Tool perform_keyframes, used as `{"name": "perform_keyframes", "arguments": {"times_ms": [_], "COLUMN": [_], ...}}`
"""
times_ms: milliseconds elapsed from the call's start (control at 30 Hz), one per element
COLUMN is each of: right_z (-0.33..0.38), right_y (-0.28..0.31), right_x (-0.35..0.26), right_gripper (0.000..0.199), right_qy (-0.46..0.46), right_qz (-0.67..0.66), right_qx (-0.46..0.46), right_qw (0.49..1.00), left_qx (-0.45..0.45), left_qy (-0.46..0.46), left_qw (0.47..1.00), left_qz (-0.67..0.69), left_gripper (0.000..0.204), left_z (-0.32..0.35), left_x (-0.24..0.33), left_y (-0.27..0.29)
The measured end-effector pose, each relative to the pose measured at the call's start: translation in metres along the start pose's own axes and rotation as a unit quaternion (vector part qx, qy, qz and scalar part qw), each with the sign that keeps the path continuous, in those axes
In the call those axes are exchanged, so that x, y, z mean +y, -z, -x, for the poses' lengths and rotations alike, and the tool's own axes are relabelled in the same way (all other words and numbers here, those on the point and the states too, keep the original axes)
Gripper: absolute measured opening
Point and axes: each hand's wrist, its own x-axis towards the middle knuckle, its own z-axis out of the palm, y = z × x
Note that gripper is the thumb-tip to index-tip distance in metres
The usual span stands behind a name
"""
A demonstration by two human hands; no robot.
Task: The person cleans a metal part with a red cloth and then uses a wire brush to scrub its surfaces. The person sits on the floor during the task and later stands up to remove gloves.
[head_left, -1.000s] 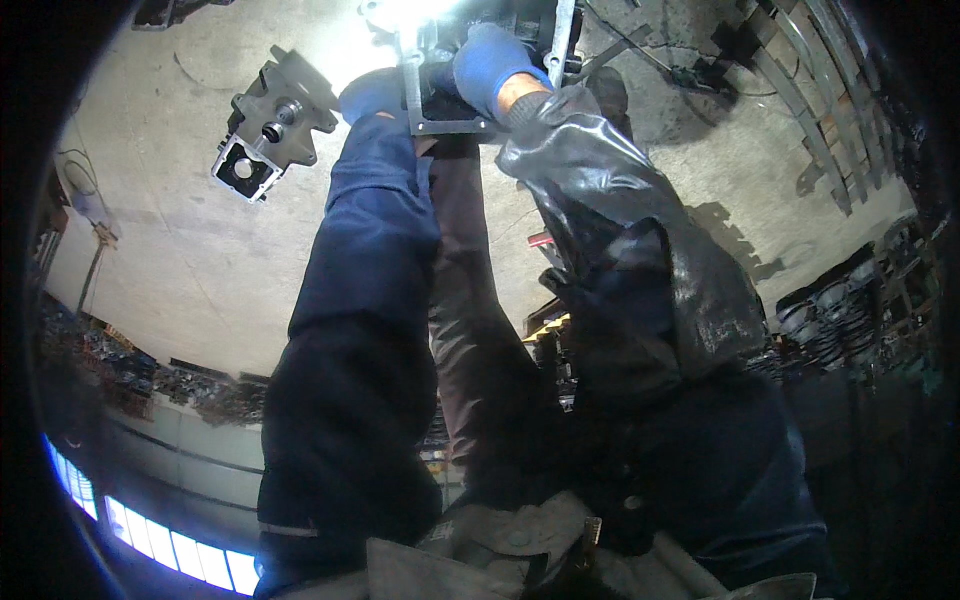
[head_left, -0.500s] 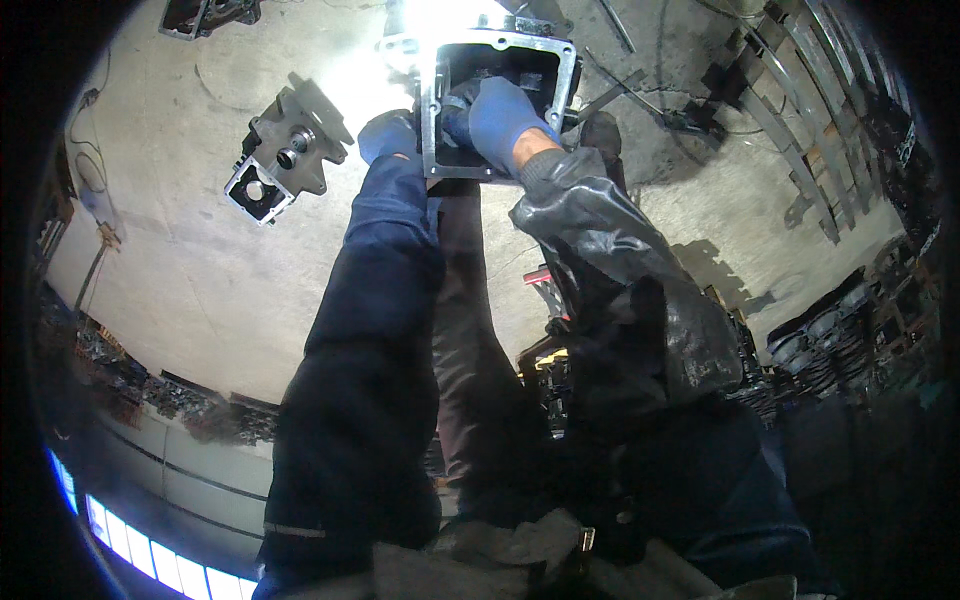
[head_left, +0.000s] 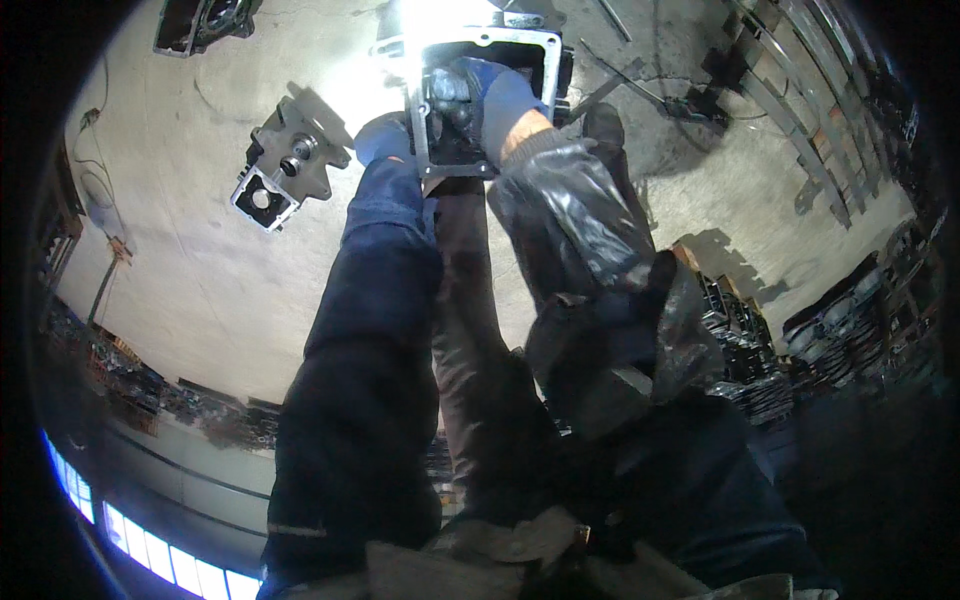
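Note:
A metal housing [head_left: 553, 72] with a squared, flanged opening sits on the floor at the top middle, partly washed out by glare. My right hand [head_left: 505, 98], in a blue glove, reaches over the near rim into the opening with its fingers curled. A greyish crumpled shape [head_left: 450, 88] shows at those fingers; whether it is a rag or part of the glove cannot be made out. Against the housing's left outer side, my left hand [head_left: 383, 138], also blue-gloved, grips closed, its fingertips hidden.
On the floor to the left lies a second grey metal casting [head_left: 292, 155] with a square flange. A dark housing [head_left: 205, 25] stands farther off at the upper left. Long metal bars [head_left: 800, 130] lie at the right, near a thin rod [head_left: 625, 75]. Stacked dark parts [head_left: 740, 325] stand at lower right.
My right hand has shifted slightly left and deeper into the opening, its forearm turning. The greyish shape now shows more. My left hand stays at the housing's side. The view has shifted a little.

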Motion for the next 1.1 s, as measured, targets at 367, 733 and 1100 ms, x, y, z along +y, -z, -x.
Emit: {"name": "perform_keyframes", "arguments": {"times_ms": [367, 733, 1100], "right_z": [0.004, 0.032, 0.040], "right_y": [0.004, -0.039, -0.078], "right_x": [-0.015, -0.006, 0.003], "right_gripper": [0.023, 0.024, 0.028], "right_qy": [-0.022, -0.008, -0.159], "right_qz": [0.069, 0.063, 0.050], "right_qx": [0.058, 0.111, -0.001], "right_qw": [0.996, 0.992, 0.986], "left_qx": [-0.009, 0.013, 0.028], "left_qy": [-0.022, -0.041, 0.020], "left_qw": [0.992, 0.998, 0.995], "left_qz": [-0.120, -0.036, 0.096], "left_gripper": [0.033, 0.032, 0.026], "left_z": [-0.016, 0.016, 0.063], "left_x": [0.019, 0.009, 0.036], "left_y": [0.013, -0.008, -0.035]}}
